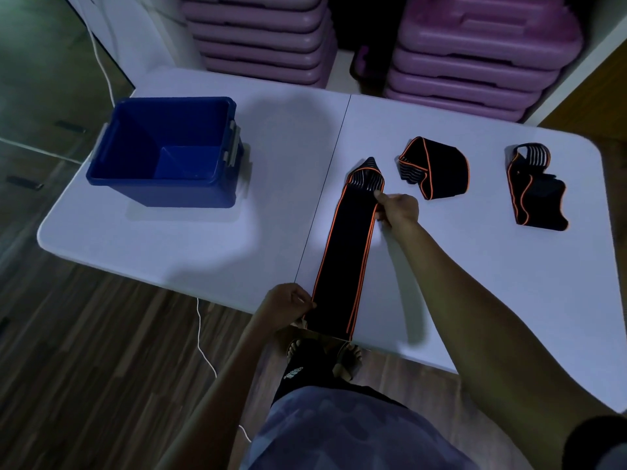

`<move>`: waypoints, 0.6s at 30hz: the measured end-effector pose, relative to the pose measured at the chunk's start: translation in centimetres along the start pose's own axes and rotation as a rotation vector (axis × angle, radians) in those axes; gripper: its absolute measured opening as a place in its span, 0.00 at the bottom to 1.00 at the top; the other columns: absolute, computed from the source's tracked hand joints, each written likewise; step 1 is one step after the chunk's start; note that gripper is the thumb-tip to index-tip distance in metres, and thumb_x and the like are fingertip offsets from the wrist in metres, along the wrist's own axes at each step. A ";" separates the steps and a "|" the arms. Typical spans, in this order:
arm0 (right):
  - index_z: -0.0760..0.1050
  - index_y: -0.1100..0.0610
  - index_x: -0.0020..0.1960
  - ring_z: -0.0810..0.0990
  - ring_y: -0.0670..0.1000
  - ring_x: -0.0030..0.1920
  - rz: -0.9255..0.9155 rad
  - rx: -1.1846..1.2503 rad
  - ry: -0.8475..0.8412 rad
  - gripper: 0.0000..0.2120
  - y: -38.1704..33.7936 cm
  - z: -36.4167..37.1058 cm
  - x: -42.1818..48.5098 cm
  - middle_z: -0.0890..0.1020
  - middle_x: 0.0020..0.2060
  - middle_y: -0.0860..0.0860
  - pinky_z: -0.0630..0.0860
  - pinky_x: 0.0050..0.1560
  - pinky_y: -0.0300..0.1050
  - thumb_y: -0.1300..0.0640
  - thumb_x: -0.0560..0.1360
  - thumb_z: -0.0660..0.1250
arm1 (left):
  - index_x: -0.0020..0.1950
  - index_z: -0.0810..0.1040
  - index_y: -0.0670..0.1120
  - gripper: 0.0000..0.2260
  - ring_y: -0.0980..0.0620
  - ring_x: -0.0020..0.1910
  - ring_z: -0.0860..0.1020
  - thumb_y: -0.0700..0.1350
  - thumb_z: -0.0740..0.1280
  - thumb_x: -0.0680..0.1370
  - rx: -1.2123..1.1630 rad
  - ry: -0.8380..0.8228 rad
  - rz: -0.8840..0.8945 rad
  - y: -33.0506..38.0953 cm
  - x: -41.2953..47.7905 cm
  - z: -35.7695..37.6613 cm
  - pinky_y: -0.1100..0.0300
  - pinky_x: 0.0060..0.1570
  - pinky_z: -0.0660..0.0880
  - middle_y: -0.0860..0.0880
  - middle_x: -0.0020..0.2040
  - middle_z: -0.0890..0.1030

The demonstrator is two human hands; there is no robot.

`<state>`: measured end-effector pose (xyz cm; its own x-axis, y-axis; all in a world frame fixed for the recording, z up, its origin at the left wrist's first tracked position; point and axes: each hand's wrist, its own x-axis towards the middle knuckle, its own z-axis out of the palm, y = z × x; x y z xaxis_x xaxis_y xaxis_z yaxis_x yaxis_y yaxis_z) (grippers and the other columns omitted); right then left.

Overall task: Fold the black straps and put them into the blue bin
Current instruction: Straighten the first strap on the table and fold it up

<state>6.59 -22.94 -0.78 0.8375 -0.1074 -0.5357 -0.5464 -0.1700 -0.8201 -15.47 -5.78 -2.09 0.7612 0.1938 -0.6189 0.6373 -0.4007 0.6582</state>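
Room: purple stacked cases point(475, 59) behind a pale desk point(203, 245), wood floor below.
Bin: the blue bin point(163, 150) sits at the far left of the desk, open and with nothing in it that I can see.
Strap in hand: one long black strap point(342, 252) with orange edging lies flat, running from the near desk edge toward the far side.
Left grip: my left hand point(288, 305) pinches the strap's near end at the desk edge.
Right grip: my right hand point(398, 208) pinches its right edge near the far, pointed end.
Waiting: two bundled straps point(434, 167) point(536, 191) lie to the right, untouched.
Risk: the near end overhangs the desk; if my left pinch loosens, I judge it could slide off, or the fold could come out skewed.
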 end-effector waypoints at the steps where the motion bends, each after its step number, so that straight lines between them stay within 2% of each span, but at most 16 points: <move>1: 0.72 0.58 0.35 0.70 0.51 0.19 -0.008 0.029 -0.011 0.13 0.5 -0.1 -0.2 0.75 0.25 0.58 0.68 0.23 0.40 0.54 0.73 0.70 | 0.43 0.80 0.43 0.06 0.55 0.31 0.78 0.44 0.73 0.70 0.053 0.050 0.021 0.1 0.1 -0.2 0.72 0.29 0.72 0.50 0.34 0.80; 3: 0.72 0.56 0.35 0.71 0.53 0.23 -0.053 0.018 -0.017 0.11 2.0 -0.1 -1.1 0.75 0.28 0.58 0.71 0.28 0.43 0.53 0.71 0.71 | 0.45 0.81 0.44 0.08 0.57 0.35 0.77 0.46 0.74 0.70 0.084 0.137 0.043 0.7 0.4 -0.6 0.73 0.28 0.69 0.51 0.36 0.80; 5: 0.73 0.52 0.33 0.76 0.54 0.33 -0.102 -0.052 -0.015 0.08 4.0 0.0 -1.6 0.77 0.32 0.55 0.76 0.40 0.50 0.53 0.67 0.70 | 0.49 0.80 0.44 0.10 0.55 0.39 0.77 0.47 0.73 0.71 0.034 0.174 0.063 1.5 0.9 -0.7 0.71 0.32 0.70 0.52 0.37 0.78; 7: 0.78 0.53 0.42 0.79 0.53 0.40 -0.140 -0.129 -0.051 0.03 5.2 0.1 -2.0 0.78 0.38 0.53 0.78 0.48 0.52 0.56 0.69 0.69 | 0.55 0.78 0.46 0.13 0.55 0.42 0.76 0.47 0.72 0.72 -0.007 0.166 0.096 2.5 1.2 -0.6 0.68 0.41 0.70 0.53 0.37 0.77; 9: 0.78 0.59 0.50 0.77 0.52 0.39 -0.241 -0.294 -0.131 0.08 4.7 -0.1 -2.9 0.75 0.36 0.55 0.75 0.44 0.46 0.57 0.73 0.68 | 0.59 0.77 0.48 0.15 0.54 0.46 0.78 0.48 0.71 0.73 0.014 0.140 0.132 3.3 1.6 -0.3 0.63 0.48 0.71 0.54 0.39 0.78; 10: 0.77 0.60 0.50 0.78 0.50 0.37 -0.287 -0.348 -0.167 0.06 4.1 -0.3 -3.6 0.75 0.34 0.56 0.73 0.41 0.41 0.59 0.74 0.67 | 0.59 0.77 0.49 0.15 0.53 0.47 0.79 0.48 0.70 0.73 0.048 0.130 0.150 3.6 1.7 -0.1 0.60 0.49 0.73 0.54 0.40 0.78; 11: 0.77 0.59 0.47 0.79 0.45 0.35 -0.323 -0.359 -0.196 0.02 3.6 -0.4 -4.4 0.76 0.32 0.54 0.73 0.38 0.35 0.62 0.74 0.66 | 0.59 0.77 0.49 0.15 0.52 0.47 0.79 0.49 0.70 0.73 0.083 0.120 0.160 3.7 1.8 0.2 0.57 0.51 0.75 0.54 0.40 0.79; 12: 0.75 0.56 0.42 0.78 0.38 0.33 -0.357 -0.352 -0.210 0.06 3.2 -0.6 -5.5 0.75 0.30 0.49 0.71 0.36 0.31 0.66 0.74 0.65 | 0.58 0.78 0.49 0.15 0.52 0.46 0.79 0.50 0.70 0.73 0.113 0.108 0.169 3.8 1.9 0.3 0.56 0.51 0.76 0.54 0.40 0.79; 13: 0.71 0.55 0.38 0.75 0.37 0.30 -0.394 -0.327 -0.205 0.11 3.4 -0.8 -6.4 0.72 0.29 0.47 0.69 0.35 0.30 0.68 0.74 0.65 | 0.58 0.78 0.50 0.15 0.53 0.45 0.79 0.51 0.70 0.73 0.126 0.096 0.176 3.7 2.0 0.4 0.56 0.51 0.76 0.54 0.40 0.79; 14: 0.68 0.58 0.35 0.72 0.40 0.27 -0.396 -0.296 -0.196 0.12 4.1 -1.0 -7.3 0.69 0.28 0.48 0.69 0.36 0.32 0.69 0.74 0.64 | 0.58 0.79 0.49 0.15 0.54 0.45 0.79 0.51 0.70 0.73 0.120 0.086 0.183 3.6 1.9 0.5 0.57 0.50 0.76 0.53 0.41 0.80; 15: 0.67 0.63 0.35 0.70 0.46 0.28 -0.385 -0.259 -0.183 0.11 5.1 -1.4 -8.5 0.63 0.31 0.48 0.69 0.37 0.38 0.67 0.75 0.64 | 0.58 0.79 0.49 0.14 0.55 0.45 0.79 0.52 0.69 0.74 0.094 0.082 0.183 3.4 1.8 0.5 0.58 0.50 0.76 0.52 0.42 0.81; 17: 0.69 0.64 0.37 0.68 0.56 0.30 -0.327 -0.232 -0.184 0.12 8.2 -2.4 -10.8 0.59 0.44 0.50 0.66 0.39 0.51 0.58 0.76 0.64 | 0.56 0.80 0.48 0.12 0.55 0.43 0.79 0.51 0.66 0.76 0.027 0.082 0.176 2.8 1.1 0.6 0.57 0.49 0.76 0.48 0.44 0.83; 18: 0.68 0.59 0.35 0.66 0.56 0.30 -0.280 -0.210 -0.212 0.13 9.7 -3.0 -11.9 0.59 0.36 0.48 0.63 0.38 0.53 0.52 0.75 0.63 | 0.54 0.80 0.48 0.10 0.55 0.41 0.78 0.50 0.64 0.78 0.005 0.072 0.181 2.5 0.8 0.8 0.57 0.47 0.76 0.46 0.44 0.83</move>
<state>-8.72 -26.27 -1.77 0.9227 0.1722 -0.3449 -0.2661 -0.3628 -0.8931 -13.42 -7.38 -1.30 0.8701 0.1816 -0.4582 0.4887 -0.4392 0.7539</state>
